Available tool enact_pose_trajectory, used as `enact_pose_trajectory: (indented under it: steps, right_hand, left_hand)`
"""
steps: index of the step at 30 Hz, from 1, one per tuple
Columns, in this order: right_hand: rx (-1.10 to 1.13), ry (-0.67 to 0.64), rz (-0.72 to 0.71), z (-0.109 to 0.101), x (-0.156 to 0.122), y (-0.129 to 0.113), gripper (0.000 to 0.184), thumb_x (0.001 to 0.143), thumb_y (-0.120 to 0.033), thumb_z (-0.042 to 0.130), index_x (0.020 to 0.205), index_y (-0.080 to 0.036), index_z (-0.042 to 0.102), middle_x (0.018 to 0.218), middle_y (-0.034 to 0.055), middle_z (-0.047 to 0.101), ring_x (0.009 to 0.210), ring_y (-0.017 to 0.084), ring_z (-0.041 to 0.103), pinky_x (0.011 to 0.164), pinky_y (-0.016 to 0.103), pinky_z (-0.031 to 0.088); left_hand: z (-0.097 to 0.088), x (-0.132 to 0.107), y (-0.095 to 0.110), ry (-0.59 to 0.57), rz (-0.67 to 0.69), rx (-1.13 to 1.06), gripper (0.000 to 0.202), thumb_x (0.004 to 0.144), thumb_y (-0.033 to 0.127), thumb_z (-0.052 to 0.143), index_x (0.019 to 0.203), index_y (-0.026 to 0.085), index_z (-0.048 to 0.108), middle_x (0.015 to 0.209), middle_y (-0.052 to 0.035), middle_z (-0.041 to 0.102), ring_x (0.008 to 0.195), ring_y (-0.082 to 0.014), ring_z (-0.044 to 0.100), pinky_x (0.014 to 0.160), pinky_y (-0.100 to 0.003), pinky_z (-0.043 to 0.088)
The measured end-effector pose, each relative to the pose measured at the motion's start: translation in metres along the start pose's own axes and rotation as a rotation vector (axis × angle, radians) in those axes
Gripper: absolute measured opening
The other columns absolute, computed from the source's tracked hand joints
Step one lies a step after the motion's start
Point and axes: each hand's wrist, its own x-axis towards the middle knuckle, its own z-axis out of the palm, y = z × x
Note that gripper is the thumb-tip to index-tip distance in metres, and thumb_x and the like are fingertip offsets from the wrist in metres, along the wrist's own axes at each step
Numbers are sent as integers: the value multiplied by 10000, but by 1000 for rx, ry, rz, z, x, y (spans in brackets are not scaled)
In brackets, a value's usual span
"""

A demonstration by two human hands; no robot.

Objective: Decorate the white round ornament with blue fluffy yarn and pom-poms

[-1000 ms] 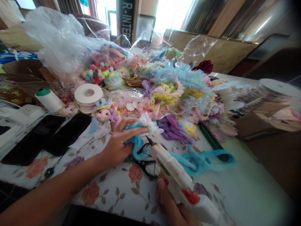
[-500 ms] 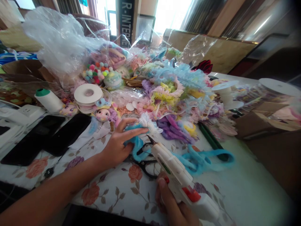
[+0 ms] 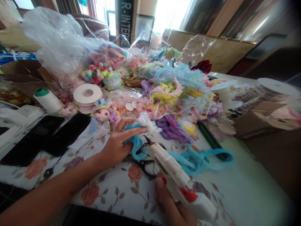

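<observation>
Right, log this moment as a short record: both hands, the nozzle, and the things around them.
Left hand: holds a blue-and-white fluffy piece
Right hand: grips a white glue gun
Nozzle: pointed toward the fluffy piece
Scissors: black, partly hidden behind the glue gun
Blue strip: looped loosely, right of the scissors
Left side: two black phones
Surface: floral tablecloth

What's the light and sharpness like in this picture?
Head view: bright window blown white; head view: glints on clear plastic bag; head view: cardboard box at right soft and stretched, hot glue gun clearer.
</observation>
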Motion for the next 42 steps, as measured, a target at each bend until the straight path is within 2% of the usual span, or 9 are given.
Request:
enact_pose_trajectory:
  steps: [8, 12, 16, 23, 32, 42]
  right_hand:
    - [-23, 49, 5, 3, 2, 2, 443, 816, -595, 628, 582, -219, 611, 439, -3, 482, 484, 184, 559, 397, 252, 449]
    - [-7, 20, -15, 2, 3, 3, 439, 810, -616, 622, 631, -216, 631, 452, -7, 493, 470, 173, 539, 394, 247, 442]
    - [33, 8, 25, 1, 3, 3, 416, 825, -607, 613, 719, -207, 656, 482, -2, 527, 451, 165, 518, 380, 248, 426]
    - [16, 11, 24, 1, 2, 1, 431, 812, -576, 650, 573, -220, 607, 443, 0, 502, 444, 171, 525, 383, 255, 430]
    - [41, 35, 54, 2, 2, 3, 410, 806, -610, 635, 746, -206, 678, 506, 13, 549, 496, 193, 559, 402, 273, 448]
    - [43, 7, 15, 2, 2, 1, 412, 811, -595, 641, 647, -217, 629, 464, -2, 507, 438, 167, 509, 375, 257, 424]
  left_hand:
    - [0, 0, -1, 7, -4, 7, 688, 712, -146, 440, 1231, 262, 633, 1290, -79, 501, 1295, -202, 458, 1040, -325, 457]
    - [-1, 0, 0, 0, -6, 17, 687, 711, -143, 436, 1226, 266, 636, 1287, -79, 505, 1287, -209, 464, 1025, -334, 469]
    - [-1, -1, 0, -5, -10, 8, 672, 725, -127, 438, 1229, 270, 637, 1291, -83, 504, 1285, -215, 464, 1024, -351, 474]
    - [0, 0, 0, -3, -31, 36, 580, 786, -67, 446, 1209, 266, 659, 1282, -94, 519, 1274, -226, 475, 991, -352, 503]
    - [0, 0, 0, 7, -13, 22, 642, 738, -117, 446, 1217, 260, 647, 1276, -84, 512, 1268, -208, 478, 1013, -331, 476]
    - [0, 0, 0, 11, -20, 16, 577, 782, -75, 465, 1215, 257, 654, 1273, -94, 529, 1264, -218, 482, 1010, -351, 485]
